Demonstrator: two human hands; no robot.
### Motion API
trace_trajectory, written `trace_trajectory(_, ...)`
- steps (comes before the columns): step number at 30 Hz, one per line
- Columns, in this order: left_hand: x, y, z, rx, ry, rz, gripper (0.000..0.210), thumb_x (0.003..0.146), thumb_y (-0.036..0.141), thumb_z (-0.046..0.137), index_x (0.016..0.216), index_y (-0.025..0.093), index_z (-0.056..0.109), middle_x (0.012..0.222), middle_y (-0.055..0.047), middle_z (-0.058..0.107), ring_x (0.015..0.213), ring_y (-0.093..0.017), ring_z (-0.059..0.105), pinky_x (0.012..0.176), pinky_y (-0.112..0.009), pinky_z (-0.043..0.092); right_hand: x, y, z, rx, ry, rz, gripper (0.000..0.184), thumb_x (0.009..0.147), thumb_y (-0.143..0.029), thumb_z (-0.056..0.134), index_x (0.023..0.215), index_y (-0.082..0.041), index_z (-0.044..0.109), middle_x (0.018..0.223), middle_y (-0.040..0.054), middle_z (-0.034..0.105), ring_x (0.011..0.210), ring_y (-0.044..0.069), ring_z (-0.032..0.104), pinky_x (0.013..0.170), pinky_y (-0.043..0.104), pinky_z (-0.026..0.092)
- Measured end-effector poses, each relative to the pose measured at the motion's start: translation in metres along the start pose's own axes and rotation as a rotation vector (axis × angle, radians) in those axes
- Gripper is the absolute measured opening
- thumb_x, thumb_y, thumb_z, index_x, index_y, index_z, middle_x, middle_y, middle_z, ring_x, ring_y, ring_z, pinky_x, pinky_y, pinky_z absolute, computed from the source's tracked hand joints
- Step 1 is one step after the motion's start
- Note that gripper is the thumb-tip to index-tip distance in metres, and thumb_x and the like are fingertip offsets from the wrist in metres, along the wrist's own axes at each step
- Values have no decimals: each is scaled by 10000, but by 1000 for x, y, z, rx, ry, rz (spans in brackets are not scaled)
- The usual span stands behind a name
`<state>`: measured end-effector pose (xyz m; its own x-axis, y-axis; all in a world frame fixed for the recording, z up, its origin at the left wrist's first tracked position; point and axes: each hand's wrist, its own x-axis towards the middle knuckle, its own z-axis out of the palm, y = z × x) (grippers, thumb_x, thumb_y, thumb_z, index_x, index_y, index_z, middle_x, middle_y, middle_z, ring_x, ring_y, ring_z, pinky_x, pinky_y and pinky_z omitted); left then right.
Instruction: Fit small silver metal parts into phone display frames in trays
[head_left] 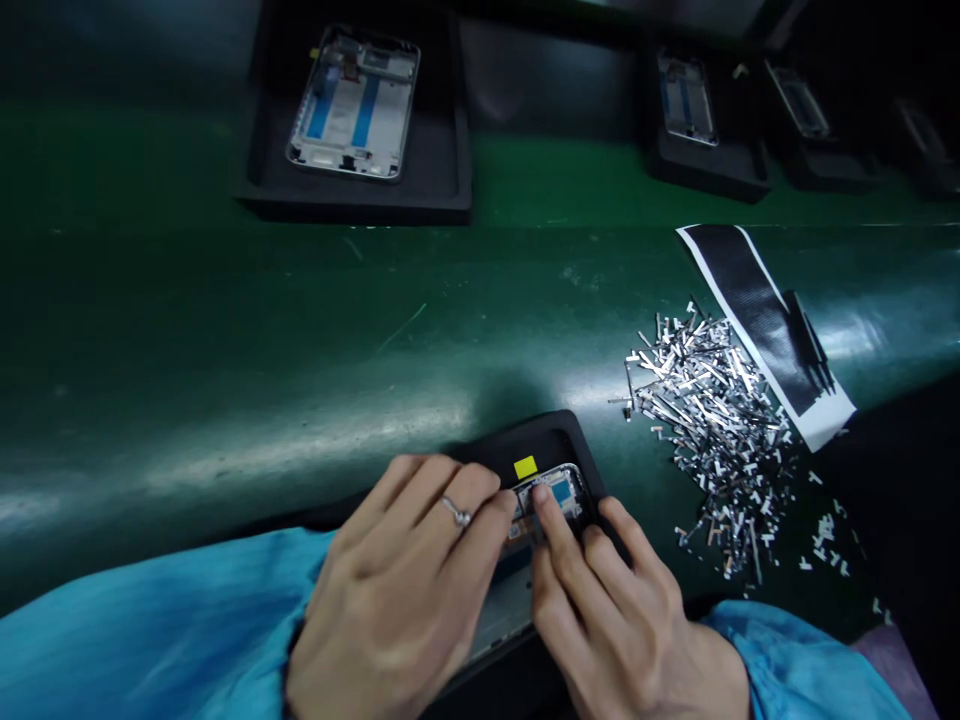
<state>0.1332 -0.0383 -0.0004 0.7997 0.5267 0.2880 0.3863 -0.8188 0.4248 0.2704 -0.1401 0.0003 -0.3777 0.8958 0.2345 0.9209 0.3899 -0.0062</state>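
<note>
In front of me a phone frame (502,610) with its inner side up lies in a black foam tray (559,432). A small yellow sticker (526,467) is at the frame's upper edge. My left hand (401,580), with a ring on one finger, covers the frame's left part; its thumb and forefinger are pinched together over the frame, and whatever lies between them is hidden. My right hand (619,610) presses its forefingertip on the frame near a blue strip (562,490). Its other fingers are bent but apart, with nothing visible in them.
Right of the tray lies a heap of small metallic strips (720,430). Beside it is a black sheet with white edges (757,320), a dark pointed tool (810,335) on it. Farther back, more trays (360,195) hold phone frames (356,105) on the green surface (225,310).
</note>
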Motion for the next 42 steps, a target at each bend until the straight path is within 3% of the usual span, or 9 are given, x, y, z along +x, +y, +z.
trace_trajectory(4, 2, 3, 4, -96, -28, -167, 251, 843, 96, 352, 695, 169, 540, 708, -6, 541, 691, -156, 454, 668, -337, 372, -2, -1, 2, 16, 12, 22, 248, 774, -86, 348, 900, -61, 560, 1103, 215, 549, 734, 216, 550, 823, 411, 378)
trace_trajectory(15, 5, 3, 2, -134, -26, -181, 257, 847, 106, 361, 676, 162, 543, 709, -15, 523, 691, -164, 419, 618, -335, 323, 2, -1, 2, 98, 47, 62, 220, 777, -99, 337, 827, -118, 550, 1149, 176, 532, 660, 191, 529, 798, 410, 378)
trace_trajectory(21, 1, 0, -3, -124, -39, -161, 268, 838, 71, 327, 730, 169, 551, 746, -10, 529, 703, -159, 417, 644, -338, 335, 9, 2, -1, 72, -18, 24, 274, 778, -69, 301, 861, -111, 559, 1124, 171, 551, 628, 179, 517, 763, 409, 372)
trace_trajectory(24, 0, -4, -8, -123, -94, -116, 305, 825, 39, 284, 790, 181, 552, 787, -12, 537, 730, -168, 427, 656, -342, 345, 10, 2, -3, 55, -31, 9, 272, 781, -67, 307, 877, -105, 559, 1125, 180, 548, 651, 183, 522, 780, 424, 362)
trace_trajectory(27, 5, -10, -12, -44, -188, -101, 320, 825, 79, 269, 725, 191, 552, 753, -22, 550, 714, -192, 437, 634, -362, 344, 9, 1, -4, 52, -40, 12, 280, 782, -62, 302, 887, -104, 558, 1124, 182, 548, 652, 178, 518, 796, 430, 353)
trace_trajectory(32, 20, -23, -16, 11, -261, -122, 54, 741, 185, 455, 689, 192, 469, 711, -19, 507, 666, -202, 453, 555, -334, 351, 7, 1, -3, 83, -55, 18, 287, 791, -63, 286, 871, -104, 559, 1144, 183, 533, 650, 175, 521, 793, 423, 351)
trace_trajectory(35, 26, -30, -19, 29, -309, -160, 164, 663, 266, 571, 677, 197, 422, 665, 7, 474, 612, -177, 446, 515, -296, 339, 6, 0, -3, 90, -37, 22, 294, 788, -58, 280, 863, -98, 562, 1140, 190, 533, 644, 176, 524, 783, 423, 358)
trace_trajectory(42, 23, -38, -20, 27, -352, -241, 266, 656, 369, 604, 719, 197, 412, 675, 23, 499, 590, -150, 478, 513, -268, 364, 11, -6, -2, 27, -8, -32, 329, 782, -48, 287, 944, -86, 571, 1104, 162, 565, 645, 188, 551, 770, 414, 379)
